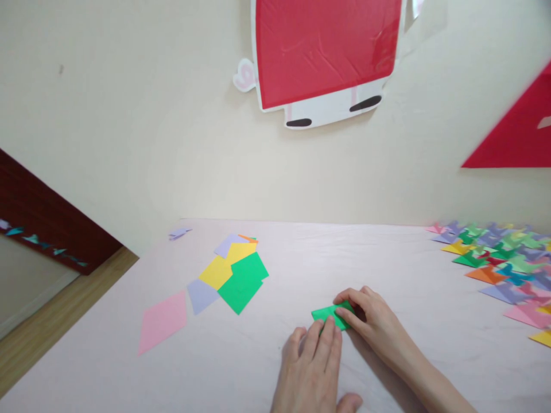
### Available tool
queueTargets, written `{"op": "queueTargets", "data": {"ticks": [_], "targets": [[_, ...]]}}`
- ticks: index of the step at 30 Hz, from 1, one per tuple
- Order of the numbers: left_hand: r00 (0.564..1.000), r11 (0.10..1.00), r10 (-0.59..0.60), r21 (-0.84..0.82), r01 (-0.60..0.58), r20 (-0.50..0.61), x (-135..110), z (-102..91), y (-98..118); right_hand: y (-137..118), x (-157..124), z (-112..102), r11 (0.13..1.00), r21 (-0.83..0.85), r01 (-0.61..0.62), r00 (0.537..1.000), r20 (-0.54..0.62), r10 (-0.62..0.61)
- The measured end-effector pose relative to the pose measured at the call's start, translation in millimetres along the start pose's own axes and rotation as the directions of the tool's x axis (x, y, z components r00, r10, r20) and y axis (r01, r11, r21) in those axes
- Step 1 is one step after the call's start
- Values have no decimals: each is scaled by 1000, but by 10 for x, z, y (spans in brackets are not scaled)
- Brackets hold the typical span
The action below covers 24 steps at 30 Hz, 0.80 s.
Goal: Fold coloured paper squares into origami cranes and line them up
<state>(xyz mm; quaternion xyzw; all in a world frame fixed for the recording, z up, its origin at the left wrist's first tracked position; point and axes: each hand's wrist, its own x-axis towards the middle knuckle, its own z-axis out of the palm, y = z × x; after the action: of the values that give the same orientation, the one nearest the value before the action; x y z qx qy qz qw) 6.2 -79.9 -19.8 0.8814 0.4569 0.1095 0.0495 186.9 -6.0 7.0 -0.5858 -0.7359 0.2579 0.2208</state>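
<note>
A small folded green paper (326,314) lies on the pale pink table (387,269) in front of me. My left hand (312,367) rests flat with its fingertips pressing the paper's near edge. My right hand (370,321) comes in from the right, its fingers curled and pinching the paper's right end. Most of the paper's right part is hidden under the fingers.
A loose pile of flat coloured sheets (235,272), green, yellow and lilac, lies to the left, with a pink sheet (163,321) nearer the edge. Several folded paper shapes (503,258) cover the right side. A small lilac scrap (178,233) sits far back. A cream wall with red decorations rises behind.
</note>
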Motion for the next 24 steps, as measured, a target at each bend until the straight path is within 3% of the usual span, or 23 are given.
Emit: {"op": "queueTargets", "data": {"ticks": [24], "targets": [[994,998,-5,-55,11,107,82,-140,-21,-38,-60,96,997,-76,26,997,-76,-31]]}}
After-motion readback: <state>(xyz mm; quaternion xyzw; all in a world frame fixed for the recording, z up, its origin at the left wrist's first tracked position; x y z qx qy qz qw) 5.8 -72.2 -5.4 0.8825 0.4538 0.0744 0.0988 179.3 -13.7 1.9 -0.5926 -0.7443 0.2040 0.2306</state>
